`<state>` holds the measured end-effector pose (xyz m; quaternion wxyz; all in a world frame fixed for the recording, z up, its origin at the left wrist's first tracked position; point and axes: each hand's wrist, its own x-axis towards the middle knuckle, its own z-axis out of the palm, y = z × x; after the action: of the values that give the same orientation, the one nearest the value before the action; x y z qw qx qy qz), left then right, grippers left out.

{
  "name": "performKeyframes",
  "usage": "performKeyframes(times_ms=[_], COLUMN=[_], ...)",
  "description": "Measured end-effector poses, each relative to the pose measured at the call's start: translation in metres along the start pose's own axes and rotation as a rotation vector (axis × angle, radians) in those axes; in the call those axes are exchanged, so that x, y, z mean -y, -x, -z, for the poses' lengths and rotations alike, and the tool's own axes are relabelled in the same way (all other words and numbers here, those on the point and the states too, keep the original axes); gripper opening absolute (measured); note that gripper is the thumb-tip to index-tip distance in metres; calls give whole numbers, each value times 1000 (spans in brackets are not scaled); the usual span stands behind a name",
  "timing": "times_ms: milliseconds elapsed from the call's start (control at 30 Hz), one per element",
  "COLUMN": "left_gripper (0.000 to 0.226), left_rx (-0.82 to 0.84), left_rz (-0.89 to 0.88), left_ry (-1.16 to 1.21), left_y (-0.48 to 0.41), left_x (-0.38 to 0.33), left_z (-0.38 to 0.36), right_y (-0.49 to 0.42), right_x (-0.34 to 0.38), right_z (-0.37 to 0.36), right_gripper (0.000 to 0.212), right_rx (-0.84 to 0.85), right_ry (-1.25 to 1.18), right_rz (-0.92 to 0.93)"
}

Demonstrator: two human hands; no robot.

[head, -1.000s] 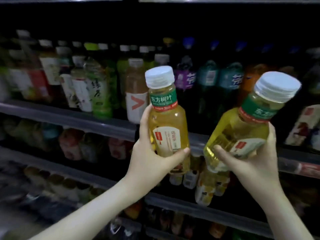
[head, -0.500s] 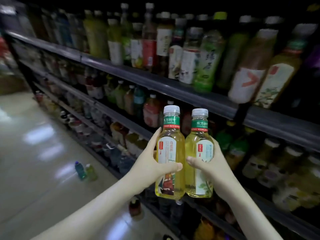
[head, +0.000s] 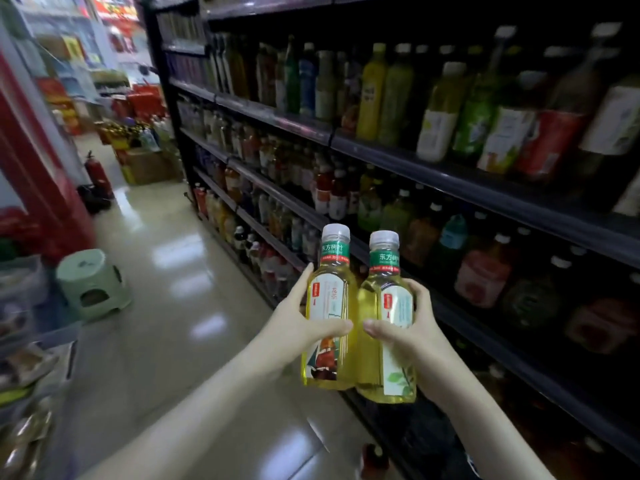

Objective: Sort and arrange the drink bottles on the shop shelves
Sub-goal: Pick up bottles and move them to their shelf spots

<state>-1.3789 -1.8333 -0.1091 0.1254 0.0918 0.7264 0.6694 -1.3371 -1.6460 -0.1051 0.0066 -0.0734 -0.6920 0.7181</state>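
Since the earlier frames the two tea bottles, then held apart and raised before the shelving unit (head: 450, 174), have been brought together and lowered, and the view has been turned along the aisle. The left bottle (head: 330, 306) is gripped by the left hand (head: 298, 327), with the thumb laid across the label and the fingers wrapped behind. The right bottle (head: 388, 327) is gripped in the same way by the right hand (head: 412, 330). Both bottles are held upright, side by side and touching, just in front of the lower tiers of the shelving unit; neither rests on a shelf. The tiers of the unit are seen to be densely stocked, though the rows are too blurred for their order to be judged. The task is therefore judged to be under way: two matching bottles have been collected, and a place must yet be found for them. No matching row can be identified with certainty. A green stool (head: 90, 282) stands across the aisle, well apart from the unit.
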Motion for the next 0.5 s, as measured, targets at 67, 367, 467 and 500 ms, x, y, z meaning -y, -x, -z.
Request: performKeyframes(times_ms=[67,367,467,500], left_gripper=[118,115,116,114], left_rx=[-6,-80,-121,-137], left_rz=[-13,-70,-70,-67], left_ry=[22,-37,-52,-52], left_y=[-24,-183,-238,-256], left_x=[-2,0,-4,-4], left_z=[29,173,230,250], right_y=[-31,-227,-300,-323], right_x=[9,22,28,30], right_z=[-25,-140,-187,-203], right_gripper=[79,81,82,82], right_rx=[12,75,100,115], right_ry=[21,40,24,21], right_rz=[18,96,102,99])
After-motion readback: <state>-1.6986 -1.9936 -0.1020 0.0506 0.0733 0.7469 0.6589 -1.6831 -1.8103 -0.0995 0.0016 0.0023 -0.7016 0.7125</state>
